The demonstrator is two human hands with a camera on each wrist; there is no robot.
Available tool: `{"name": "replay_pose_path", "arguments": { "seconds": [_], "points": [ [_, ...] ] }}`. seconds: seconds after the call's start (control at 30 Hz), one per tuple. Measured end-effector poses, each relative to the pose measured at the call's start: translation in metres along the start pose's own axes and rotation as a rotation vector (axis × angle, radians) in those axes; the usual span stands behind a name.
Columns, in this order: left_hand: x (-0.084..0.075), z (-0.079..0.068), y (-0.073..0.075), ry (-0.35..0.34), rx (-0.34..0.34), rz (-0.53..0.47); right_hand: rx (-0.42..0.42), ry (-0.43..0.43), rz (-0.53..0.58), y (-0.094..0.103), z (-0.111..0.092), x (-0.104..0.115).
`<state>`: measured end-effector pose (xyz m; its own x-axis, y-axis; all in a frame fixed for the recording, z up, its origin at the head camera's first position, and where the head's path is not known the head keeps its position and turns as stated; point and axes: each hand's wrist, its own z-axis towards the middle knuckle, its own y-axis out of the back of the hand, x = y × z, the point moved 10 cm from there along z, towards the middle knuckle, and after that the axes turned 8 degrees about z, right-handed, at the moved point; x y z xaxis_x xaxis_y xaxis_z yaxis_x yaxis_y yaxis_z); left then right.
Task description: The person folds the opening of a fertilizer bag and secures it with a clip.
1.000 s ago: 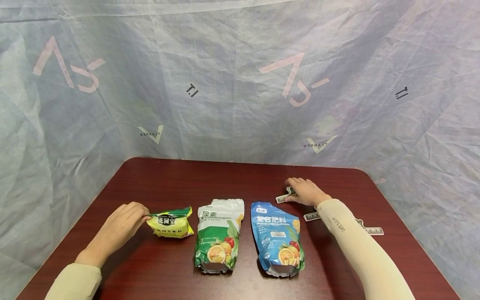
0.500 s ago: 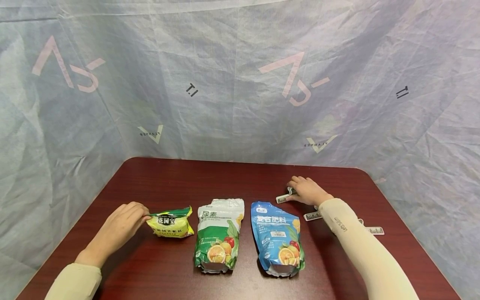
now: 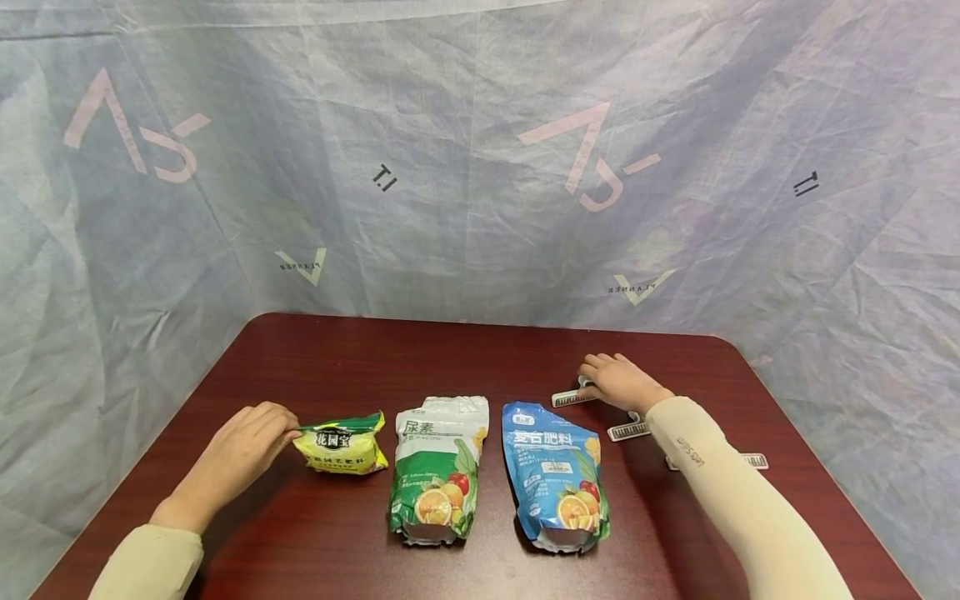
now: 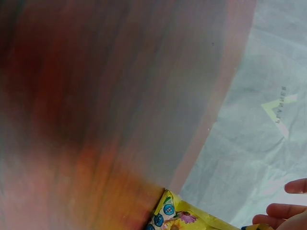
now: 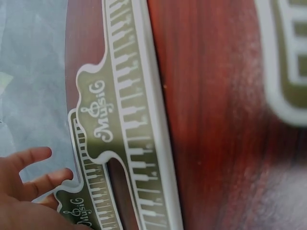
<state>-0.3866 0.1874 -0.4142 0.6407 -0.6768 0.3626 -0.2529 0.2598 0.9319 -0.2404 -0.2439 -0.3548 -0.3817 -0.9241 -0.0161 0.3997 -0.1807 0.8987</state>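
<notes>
My left hand (image 3: pixel 243 442) pinches the upper left corner of a small yellow and green packet (image 3: pixel 341 448); its flowered side and a few fingers show at the bottom of the left wrist view. My right hand (image 3: pixel 619 385) is at the farthest of the piano-patterned page clips (image 3: pixel 567 399), thumb and fingers either side of its raised "Music" handle (image 5: pixel 73 210). The right wrist view shows the thumb over that handle, with two fingers extended beyond it. A second page clip (image 3: pixel 627 431) lies just below this hand. The third clip (image 3: pixel 756 461) is partly hidden by the right sleeve.
A green and white fertilizer pouch (image 3: pixel 433 475) and a blue pouch (image 3: pixel 557 475) lie side by side between my hands, on the dark red table (image 3: pixel 420 358). A printed grey cloth (image 3: pixel 465 167) hangs around the table's back and sides.
My right hand has shifted slightly right, and the farthest page clip has turned a little to lie straighter. The right forearm has swung slightly right. The left hand and its packet look the same.
</notes>
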Motion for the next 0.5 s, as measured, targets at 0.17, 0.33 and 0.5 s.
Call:
{"name": "replay_pose_path", "arguments": {
  "seconds": [0.17,0.33,0.5],
  "points": [
    [-0.026,0.006,-0.01,0.027,0.033,-0.038,0.048,-0.011,0.03,-0.023,-0.004,0.017],
    [-0.024,0.004,-0.009,-0.025,0.01,-0.054,-0.015,-0.01,0.054,-0.016,-0.004,0.01],
    [-0.024,0.004,-0.009,-0.029,0.018,-0.006,0.008,0.009,0.039,-0.019,-0.004,0.013]
  ]
}}
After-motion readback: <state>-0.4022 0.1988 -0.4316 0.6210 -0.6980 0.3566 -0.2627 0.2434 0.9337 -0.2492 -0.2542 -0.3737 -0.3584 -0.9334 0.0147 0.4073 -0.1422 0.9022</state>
